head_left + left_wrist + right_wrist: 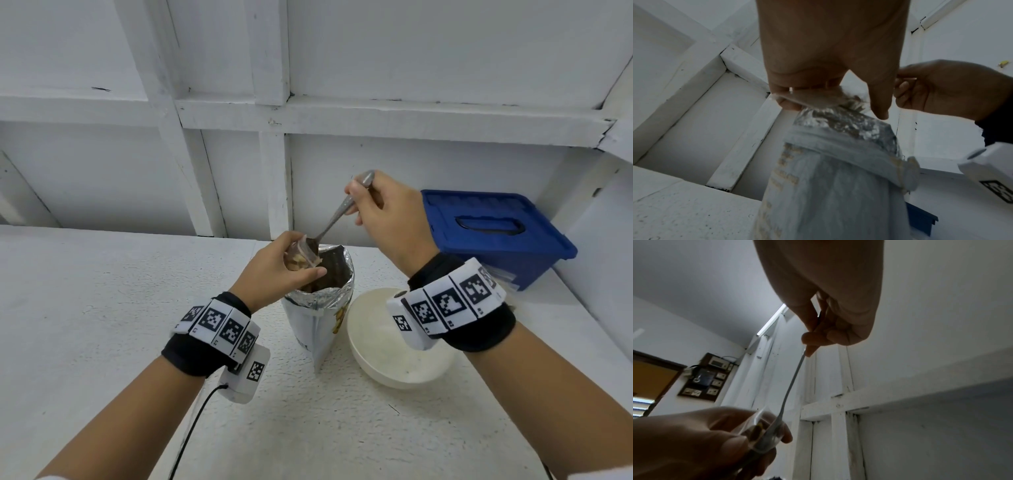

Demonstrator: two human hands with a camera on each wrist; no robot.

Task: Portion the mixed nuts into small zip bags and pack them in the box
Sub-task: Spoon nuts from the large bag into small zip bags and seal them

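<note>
Surface: a white, rough-textured table (102, 342) fills the lower frame and meets a white panelled wall at its far edge.
Centre: an opened foil nut bag (320, 318) stands upright on it.
Right of bag: a white bowl (394, 356), just beside the bag.
Upper right: a blue lidded box (496, 233) in the corner, with clear plastic showing under its near edge.

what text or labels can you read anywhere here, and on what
No words can be read.
Foil nut bag: gold print down its front, too blurred to read.
Wrist bands: black-and-white square marker patterns with tiny characters below, too small to read.
Blue box: no label shows.
</note>
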